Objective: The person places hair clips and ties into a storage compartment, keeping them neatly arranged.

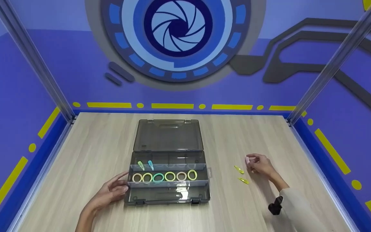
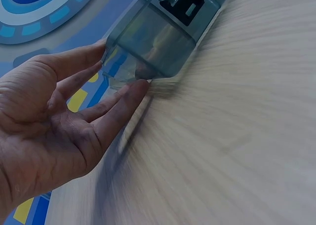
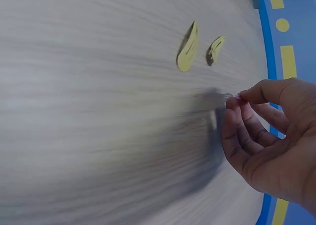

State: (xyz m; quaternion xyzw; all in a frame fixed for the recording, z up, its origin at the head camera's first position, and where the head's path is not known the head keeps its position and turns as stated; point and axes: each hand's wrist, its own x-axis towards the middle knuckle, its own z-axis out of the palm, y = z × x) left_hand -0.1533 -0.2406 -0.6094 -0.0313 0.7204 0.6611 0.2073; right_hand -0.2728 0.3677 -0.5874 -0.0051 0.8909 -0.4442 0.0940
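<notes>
An organizer box (image 1: 167,193) of smoky see-through plastic lies with its lid (image 1: 168,135) folded back. My left hand (image 1: 109,191) touches the box's left end with fairly straight fingers; in the left wrist view, fingertips (image 2: 140,87) meet the plastic near a corner. Between thumb and fingers, my right hand (image 1: 261,165) pinches a small pink hair clip (image 1: 247,159), mostly covered in the right wrist view. Two yellow snap hair clips, one (image 1: 239,169) farther back and one (image 1: 243,180) nearer, lie to that hand's left.
Several coloured hair ties, among them a teal one (image 1: 158,182), line the box's middle compartment. A green hair clip (image 1: 141,165) and a blue hair clip (image 1: 150,165) stand in the one behind. Printed panels (image 1: 179,96) wall in the wooden table (image 1: 101,138).
</notes>
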